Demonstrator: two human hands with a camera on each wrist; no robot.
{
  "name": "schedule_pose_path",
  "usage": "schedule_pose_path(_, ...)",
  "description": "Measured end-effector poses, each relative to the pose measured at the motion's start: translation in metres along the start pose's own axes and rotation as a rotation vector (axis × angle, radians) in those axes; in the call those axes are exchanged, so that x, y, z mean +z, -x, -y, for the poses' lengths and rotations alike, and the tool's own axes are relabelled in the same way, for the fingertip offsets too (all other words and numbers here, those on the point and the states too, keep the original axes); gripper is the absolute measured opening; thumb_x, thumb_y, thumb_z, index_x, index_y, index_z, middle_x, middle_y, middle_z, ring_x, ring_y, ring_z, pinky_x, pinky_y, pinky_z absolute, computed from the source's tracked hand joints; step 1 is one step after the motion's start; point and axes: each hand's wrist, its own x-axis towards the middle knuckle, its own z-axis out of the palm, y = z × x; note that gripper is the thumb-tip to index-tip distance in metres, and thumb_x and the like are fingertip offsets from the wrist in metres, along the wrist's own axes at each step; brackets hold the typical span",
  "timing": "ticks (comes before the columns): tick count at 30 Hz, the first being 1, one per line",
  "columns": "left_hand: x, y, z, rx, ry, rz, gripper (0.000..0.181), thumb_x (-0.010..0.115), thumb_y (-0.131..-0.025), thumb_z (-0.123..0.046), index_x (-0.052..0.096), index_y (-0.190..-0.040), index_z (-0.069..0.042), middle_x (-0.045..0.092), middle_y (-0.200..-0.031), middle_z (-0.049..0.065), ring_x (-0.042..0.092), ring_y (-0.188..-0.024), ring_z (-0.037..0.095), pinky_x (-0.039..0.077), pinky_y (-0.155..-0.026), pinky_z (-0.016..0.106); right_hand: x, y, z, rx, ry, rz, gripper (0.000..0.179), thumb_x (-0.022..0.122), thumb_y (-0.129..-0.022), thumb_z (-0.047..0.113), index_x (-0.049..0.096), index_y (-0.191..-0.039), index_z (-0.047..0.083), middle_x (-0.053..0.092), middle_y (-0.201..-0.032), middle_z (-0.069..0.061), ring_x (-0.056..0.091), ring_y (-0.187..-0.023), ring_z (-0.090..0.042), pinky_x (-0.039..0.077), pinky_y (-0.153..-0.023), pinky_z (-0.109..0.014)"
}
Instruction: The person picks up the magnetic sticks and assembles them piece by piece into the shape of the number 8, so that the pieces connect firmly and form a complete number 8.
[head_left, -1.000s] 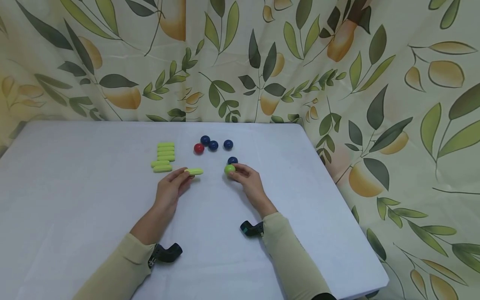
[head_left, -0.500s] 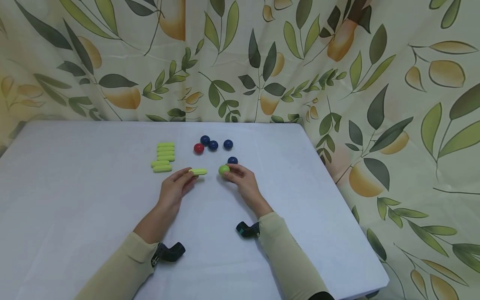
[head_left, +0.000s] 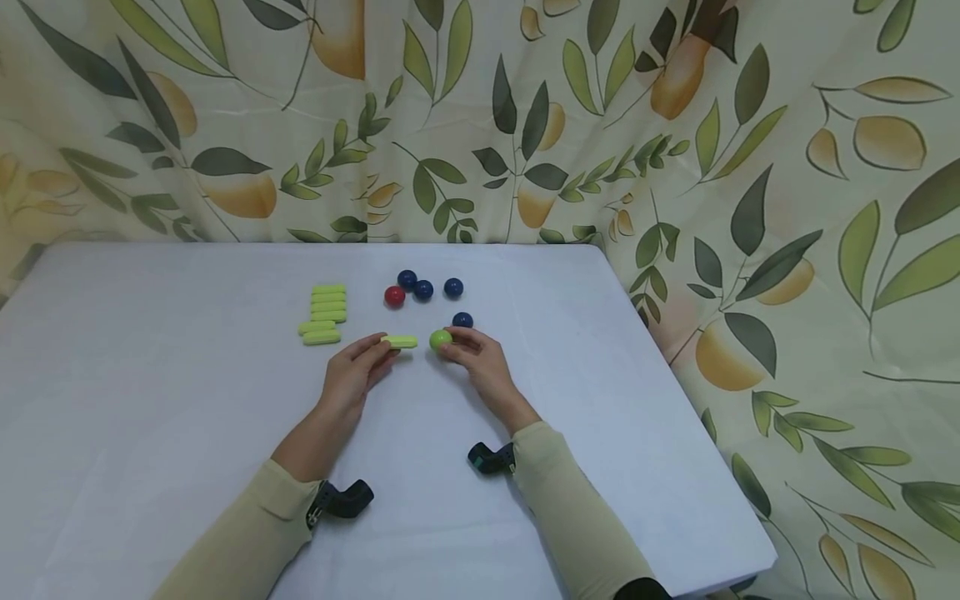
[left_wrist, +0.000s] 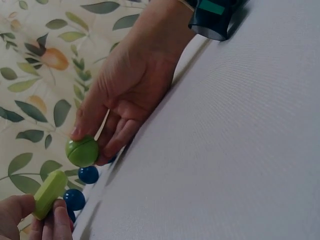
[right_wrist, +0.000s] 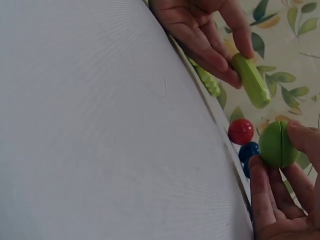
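Green stick (head_left: 402, 342) pinched in the fingers of the left hand (head_left: 352, 375), green ball (head_left: 439, 339) pinched by the right hand (head_left: 486, 367) at the stick's 3 o'clock (close, but there's a gap), above the white tabletop (head_left: 187, 400). Nearest blue ball (head_left: 462, 319) sits around the green one's 2 o'clock.

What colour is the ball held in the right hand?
The ball is bright green, seen best in the right wrist view.

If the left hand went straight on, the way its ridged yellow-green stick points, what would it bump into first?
Probably the shiny green ball held in the right hand: the ridged yellow-green stick in the left hand points at it across a gap, though exact depth is hard to judge.
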Motion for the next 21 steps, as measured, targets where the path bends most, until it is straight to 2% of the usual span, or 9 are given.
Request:
schedule_pose_path(6,0.001,-0.002,-0.002,-0.006,-0.007,-0.003,0.042,0.06,-0.099,-0.014,0.052,-0.14,-0.006,0.054,-0.136,0.01,0.063,-0.114,0.015,0.051,-0.094,0.021,0.003,0.0,0.006,0.008,0.023,0.027,0.044,0.068,-0.093,0.014,0.057,-0.133,0.001,0.063,-0.128,-0.017,0.063,-0.111,-0.017,0.052,-0.094,-0.028)
schedule_pose_path(10,0.004,-0.004,-0.002,-0.015,-0.006,-0.009,0.042,0.06,-0.099,-0.014,0.053,-0.14,-0.007,0.055,-0.137,0.01,0.063,-0.115,0.015,0.051,-0.093,0.021,0.003,-0.005,-0.003,-0.001,0.004,0.009,0.044,0.07,-0.092,0.017,0.059,-0.132,0.003,0.064,-0.126,-0.014,0.064,-0.109,-0.017,0.053,-0.093,-0.027)
schedule_pose_path(21,0.008,-0.005,0.001,-0.012,-0.032,-0.003,0.04,0.061,-0.098,-0.013,0.055,-0.137,-0.007,0.056,-0.134,0.011,0.064,-0.111,0.014,0.052,-0.091,0.02,0.005,-0.003,-0.005,-0.015,-0.007,0.006,0.04,0.072,-0.09,0.015,0.062,-0.128,0.004,0.065,-0.121,-0.013,0.065,-0.107,-0.018,0.054,-0.091,-0.027)
